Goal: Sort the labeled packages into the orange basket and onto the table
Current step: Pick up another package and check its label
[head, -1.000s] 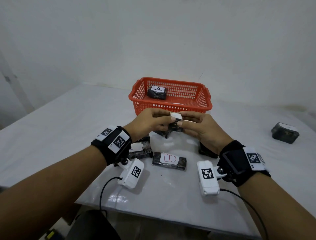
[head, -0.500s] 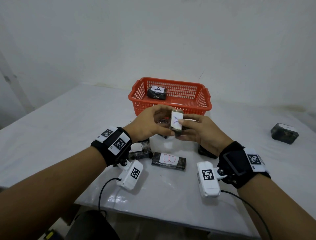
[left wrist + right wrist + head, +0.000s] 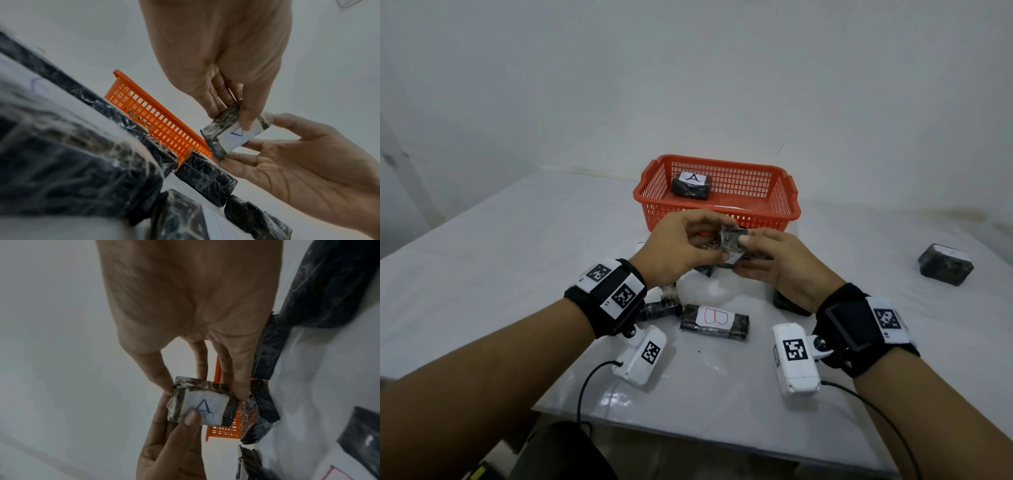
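Note:
A small dark wrapped package [image 3: 730, 240] with a white label marked A [image 3: 205, 405] is held in the air just in front of the orange basket [image 3: 722, 219]. My left hand [image 3: 698, 240] pinches it, thumb [image 3: 192, 417] on the label and fingers behind. My right hand [image 3: 753, 246] pinches its other edge between thumb and fingers [image 3: 238, 386]. In the left wrist view the package [image 3: 232, 131] shows its label tilted down. Another package marked A [image 3: 691, 186] lies inside the basket.
A package marked B [image 3: 714, 322] lies on the white table [image 3: 500, 260] below my hands. More dark packages lie beside it, left [image 3: 661, 305] and right [image 3: 789, 305]. One dark package [image 3: 945, 269] sits alone at the far right.
Both hands have turned the package: its A label faced my head half a second ago and now faces down, a dark side up. The hands stay in the same spot.

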Demonstrator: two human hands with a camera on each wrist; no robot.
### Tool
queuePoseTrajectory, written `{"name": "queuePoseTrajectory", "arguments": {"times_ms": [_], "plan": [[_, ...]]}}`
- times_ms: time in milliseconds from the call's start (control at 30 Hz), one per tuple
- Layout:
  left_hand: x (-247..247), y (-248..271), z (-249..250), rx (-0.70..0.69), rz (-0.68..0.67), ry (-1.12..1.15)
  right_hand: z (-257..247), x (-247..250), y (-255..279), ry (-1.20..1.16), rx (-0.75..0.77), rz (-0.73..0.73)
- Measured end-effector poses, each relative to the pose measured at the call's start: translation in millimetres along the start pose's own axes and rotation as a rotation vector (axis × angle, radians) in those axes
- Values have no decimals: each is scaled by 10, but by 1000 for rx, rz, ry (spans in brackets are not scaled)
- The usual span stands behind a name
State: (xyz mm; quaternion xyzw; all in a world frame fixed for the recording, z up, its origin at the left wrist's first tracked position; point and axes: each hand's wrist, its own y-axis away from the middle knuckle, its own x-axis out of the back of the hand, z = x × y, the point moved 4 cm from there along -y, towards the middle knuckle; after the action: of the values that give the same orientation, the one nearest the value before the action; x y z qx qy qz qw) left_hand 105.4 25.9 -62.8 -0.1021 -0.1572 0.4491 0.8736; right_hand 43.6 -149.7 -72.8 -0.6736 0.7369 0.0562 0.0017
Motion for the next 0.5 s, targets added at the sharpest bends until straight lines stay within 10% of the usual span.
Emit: {"name": "queuePoseTrajectory", "arguments": {"times_ms": [500], "plan": [[-33, -45, 9, 140, 61, -25, -121, -56, -25, 135, 159, 42]]}}
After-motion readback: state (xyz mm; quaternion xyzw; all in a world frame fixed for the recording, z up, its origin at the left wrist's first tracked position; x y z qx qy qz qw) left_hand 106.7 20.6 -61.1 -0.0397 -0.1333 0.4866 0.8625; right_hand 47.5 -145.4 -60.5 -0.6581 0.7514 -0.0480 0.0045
